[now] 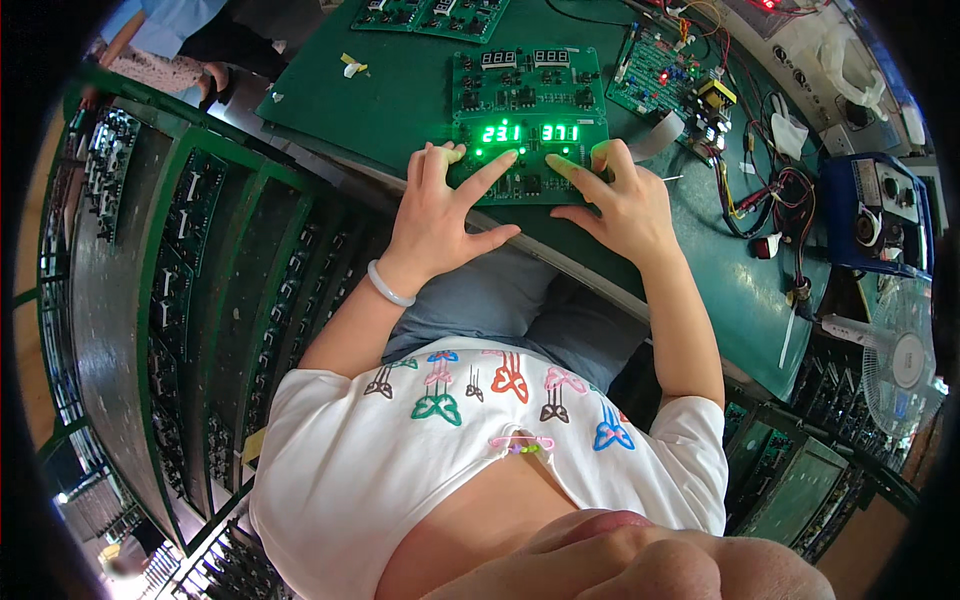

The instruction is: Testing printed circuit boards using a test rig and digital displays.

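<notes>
A green circuit board (pixel 532 186) with two lit green digit displays lies flat near the table's front edge. My left hand (pixel 436 212) is over its left side, fingers spread, the index fingertip touching the board just below the left display. From the right, my right hand (pixel 628 208) reaches in with its index fingertip at the board below the right display and its thumb apart. Neither hand grips anything. Directly behind is a similar board (pixel 525 98) with unlit displays; I cannot tell whether the two are joined.
More display boards (pixel 432 14) lie at the table's far edge. To the right are a wired circuit board (pixel 655 75) with a red light, bundled cables (pixel 745 205), a blue-cased device (pixel 880 212) and a fan (pixel 905 360). Racks of boards (pixel 190 210) stand left; a person (pixel 190 35) is beyond.
</notes>
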The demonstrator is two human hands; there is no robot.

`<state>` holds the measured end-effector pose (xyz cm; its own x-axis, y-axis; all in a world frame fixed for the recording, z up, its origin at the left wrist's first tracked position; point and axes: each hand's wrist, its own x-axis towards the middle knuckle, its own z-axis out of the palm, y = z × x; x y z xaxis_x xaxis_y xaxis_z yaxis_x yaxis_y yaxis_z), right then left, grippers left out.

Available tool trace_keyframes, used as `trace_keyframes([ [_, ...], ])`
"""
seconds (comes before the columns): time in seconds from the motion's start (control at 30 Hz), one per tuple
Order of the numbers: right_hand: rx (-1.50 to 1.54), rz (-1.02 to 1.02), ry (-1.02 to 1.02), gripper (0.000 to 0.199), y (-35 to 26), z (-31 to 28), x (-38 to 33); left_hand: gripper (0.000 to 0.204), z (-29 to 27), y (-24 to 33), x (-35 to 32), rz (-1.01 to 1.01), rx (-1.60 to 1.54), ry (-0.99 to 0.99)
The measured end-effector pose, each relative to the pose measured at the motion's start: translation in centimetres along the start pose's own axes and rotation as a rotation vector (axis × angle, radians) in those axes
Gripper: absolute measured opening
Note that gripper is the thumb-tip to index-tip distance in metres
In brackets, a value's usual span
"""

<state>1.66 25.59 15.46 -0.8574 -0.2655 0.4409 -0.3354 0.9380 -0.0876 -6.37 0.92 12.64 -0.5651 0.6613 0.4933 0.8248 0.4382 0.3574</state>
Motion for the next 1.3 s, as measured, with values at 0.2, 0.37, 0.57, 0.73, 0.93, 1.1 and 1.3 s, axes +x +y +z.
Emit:
trace_keyframes([
  [0.2, -0.018, 0.011, 0.12, 0.047, 0.1, -2.0, -0.8, 0.075, 0.0, -0.4, -0.3, 0.016, 0.053, -0.001],
  [0.37, -0.306, 0.286, 0.381, 0.026, 6.3, -7.1, -3.8, 0.091, 0.9, -2.2, -1.1, 0.022, -0.14, 0.082],
  [0.57, -0.619, 0.979, 0.386, 0.034, 17.7, -16.9, -11.1, 0.084, 1.4, -2.2, -0.9, 0.081, -0.147, 0.114],
  [0.73, -0.633, 0.967, 0.252, 0.028, 23.0, -17.4, -14.8, 0.08, 2.2, -2.3, -1.9, 0.051, -0.047, 0.13],
  [0.93, -0.598, 0.979, 0.28, 0.025, 22.9, -18.7, -14.5, 0.081, 2.1, -2.0, -1.8, 0.053, -0.072, 0.127],
  [1.1, -0.506, 0.928, 0.282, 0.029, 23.9, -18.8, -14.8, 0.082, 1.9, -2.1, -1.7, 0.061, -0.067, 0.132],
  [1.3, -0.557, 0.851, 0.237, 0.023, 23.4, -19.4, -14.2, 0.08, 1.6, -1.8, -1.4, 0.038, -0.052, 0.125],
])
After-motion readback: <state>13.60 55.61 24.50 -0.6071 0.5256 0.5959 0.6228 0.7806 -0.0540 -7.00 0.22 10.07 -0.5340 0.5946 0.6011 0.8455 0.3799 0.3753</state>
